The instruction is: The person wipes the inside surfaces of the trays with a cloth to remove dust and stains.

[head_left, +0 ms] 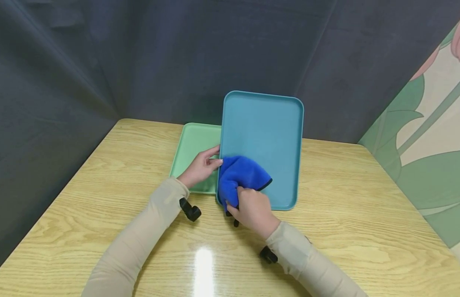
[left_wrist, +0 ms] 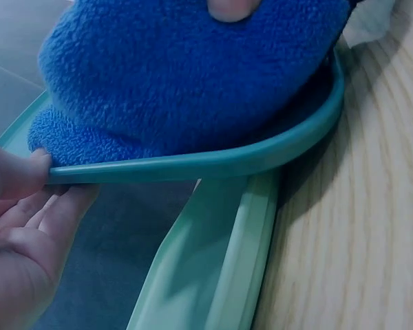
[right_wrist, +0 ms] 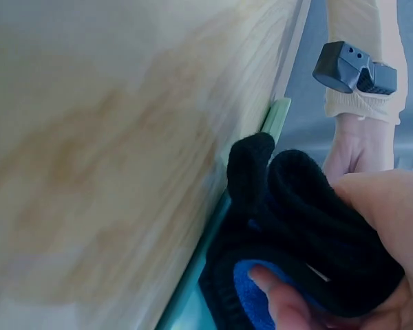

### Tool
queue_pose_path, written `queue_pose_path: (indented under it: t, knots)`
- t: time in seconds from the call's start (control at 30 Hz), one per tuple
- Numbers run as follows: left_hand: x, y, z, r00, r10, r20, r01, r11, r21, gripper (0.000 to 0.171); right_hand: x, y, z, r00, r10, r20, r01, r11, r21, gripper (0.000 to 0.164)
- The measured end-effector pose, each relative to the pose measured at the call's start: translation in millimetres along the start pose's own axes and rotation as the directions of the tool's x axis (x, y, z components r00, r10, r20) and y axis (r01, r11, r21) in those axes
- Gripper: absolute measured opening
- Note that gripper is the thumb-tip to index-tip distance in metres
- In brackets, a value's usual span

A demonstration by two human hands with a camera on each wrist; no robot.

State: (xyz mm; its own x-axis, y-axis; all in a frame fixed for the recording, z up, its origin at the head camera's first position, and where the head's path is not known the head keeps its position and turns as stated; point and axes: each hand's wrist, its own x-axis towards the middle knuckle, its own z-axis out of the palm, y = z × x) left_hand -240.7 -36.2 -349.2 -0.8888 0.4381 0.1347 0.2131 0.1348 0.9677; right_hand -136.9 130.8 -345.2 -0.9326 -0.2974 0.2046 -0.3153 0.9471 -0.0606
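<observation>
A blue tray (head_left: 265, 123) stands tilted up, its rim raised off the table on the left. My left hand (head_left: 204, 167) pinches its left rim, thumb on top and fingers beneath, as the left wrist view shows. Bunched inside the tray's lower left corner is a blue cloth (head_left: 244, 173) with black edging. My right hand (head_left: 253, 208) grips that cloth, fingers curled into its folds; in the right wrist view the dark hem (right_wrist: 303, 227) bulges out beside the thumb. Partly behind the blue tray lies a green tray (head_left: 196, 140).
The wooden table (head_left: 345, 198) extends on both sides and in front. A dark curtain (head_left: 178, 53) hangs behind it, and a flower-patterned surface (head_left: 430, 165) is at the right. Each sleeve carries a black wrist mount (head_left: 190, 210).
</observation>
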Motion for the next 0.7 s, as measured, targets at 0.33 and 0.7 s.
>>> queue_pose_path:
  t: [0.33,0.7]
  knots:
    - [1.0,-0.4,0.2,1.0,0.003,0.004,-0.003,1.0,-0.016,0.053,-8,23,-6,0.993,0.11,0.039,-0.11,0.994,0.015,0.042]
    - [1.1,1.6,0.8,1.0,-0.022,0.001,0.022,0.999,-0.037,0.054,-20,62,-18,0.981,0.188,0.048,-0.187,0.982,-0.021,0.037]
